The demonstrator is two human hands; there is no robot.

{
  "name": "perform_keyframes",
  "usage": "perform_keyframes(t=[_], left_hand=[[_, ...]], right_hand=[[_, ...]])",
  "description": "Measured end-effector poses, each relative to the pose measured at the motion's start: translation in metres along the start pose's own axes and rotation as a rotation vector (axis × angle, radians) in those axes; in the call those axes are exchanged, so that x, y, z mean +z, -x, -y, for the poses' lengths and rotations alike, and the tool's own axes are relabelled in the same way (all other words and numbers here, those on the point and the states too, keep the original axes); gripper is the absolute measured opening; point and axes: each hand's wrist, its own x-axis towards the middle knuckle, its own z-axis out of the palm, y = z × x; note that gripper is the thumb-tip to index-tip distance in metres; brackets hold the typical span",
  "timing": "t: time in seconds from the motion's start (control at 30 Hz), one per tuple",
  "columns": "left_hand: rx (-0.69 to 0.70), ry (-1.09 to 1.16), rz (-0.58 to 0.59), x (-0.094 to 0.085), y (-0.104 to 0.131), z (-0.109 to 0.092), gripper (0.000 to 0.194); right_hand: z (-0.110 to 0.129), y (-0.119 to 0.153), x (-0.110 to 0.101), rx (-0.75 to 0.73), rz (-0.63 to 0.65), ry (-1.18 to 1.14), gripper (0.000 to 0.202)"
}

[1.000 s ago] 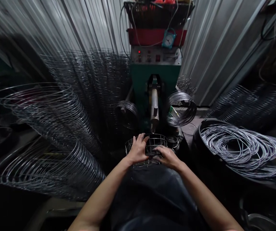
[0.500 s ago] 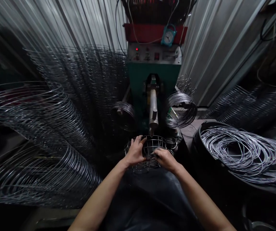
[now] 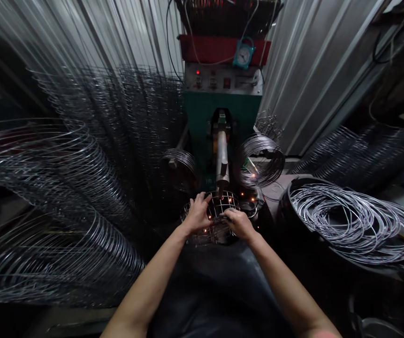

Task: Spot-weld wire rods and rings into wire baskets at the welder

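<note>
A round wire basket (image 3: 228, 199) sits at the lower end of the spot welder's arm (image 3: 222, 159), with small orange sparks around it. My left hand (image 3: 197, 216) is closed on the basket's left side, thumb towards the middle and fingers over the wires. On the near right side, my right hand (image 3: 237, 222) pinches the basket's wire between thumb and fingers. The electrode tip (image 3: 220, 191) comes down at the basket's far rim. Part of the basket's wires are hidden behind both hands.
Behind stands the green welding machine (image 3: 202, 112) with a blue clock (image 3: 244, 54). Tall stacks of wire frames (image 3: 92, 188) crowd the left. Wire coils (image 3: 261, 162) hang beside the arm. On the right, a black tub (image 3: 288, 211) holds loose wire rings (image 3: 349, 220).
Orange sparks now fly around the basket. Both hands and the basket have shifted slightly up towards the electrode. The whole view has moved a little.
</note>
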Motion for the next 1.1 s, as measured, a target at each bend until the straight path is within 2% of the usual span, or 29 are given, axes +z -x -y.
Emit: perform_keyframes(t=[0.17, 0.27, 0.37, 0.5, 0.6, 0.73, 0.8, 0.93, 1.0, 1.03, 1.1], left_hand=[[-0.033, -0.013, 0.018, -0.004, -0.016, 0.003, 0.09], [-0.035, 0.002, 0.018, -0.004, -0.02, 0.005, 0.093], [-0.042, 0.011, -0.002, -0.004, -0.024, 0.008, 0.097], [-0.097, 0.032, -0.035, -0.008, -0.038, 0.013, 0.095], [-0.111, 0.027, -0.018, -0.011, -0.047, 0.013, 0.093], [-0.079, 0.011, -0.007, -0.013, -0.05, 0.012, 0.095], [-0.078, 0.028, 0.022, -0.014, -0.044, 0.02, 0.105], [-0.175, 0.126, 0.059, -0.013, -0.012, 0.05, 0.13], [-0.216, 0.188, 0.088, -0.007, 0.005, 0.067, 0.134], [-0.219, 0.228, 0.105, -0.003, 0.01, 0.074, 0.134], [-0.227, 0.3, 0.04, 0.006, 0.014, 0.088, 0.129]], right_hand=[[-0.003, -0.016, 0.002, 0.11, -0.077, -0.016, 0.017], [-0.001, -0.004, 0.001, 0.179, -0.229, -0.121, 0.028], [0.001, 0.025, 0.004, 0.349, -0.318, -0.359, 0.034], [0.0, 0.066, 0.014, 0.712, -0.202, -0.849, 0.022], [-0.006, 0.087, 0.019, 0.947, -0.229, -1.22, 0.021], [-0.016, 0.099, 0.014, 1.073, -0.331, -1.426, 0.03], [-0.018, 0.107, 0.009, 1.066, -0.354, -1.331, 0.036], [-0.019, 0.138, 0.011, 0.97, -0.364, -0.826, 0.041], [-0.027, 0.159, 0.019, 0.948, -0.294, -0.695, 0.045], [-0.034, 0.169, 0.024, 0.931, -0.265, -0.548, 0.048], [-0.052, 0.183, 0.035, 0.87, -0.142, -0.362, 0.052]])
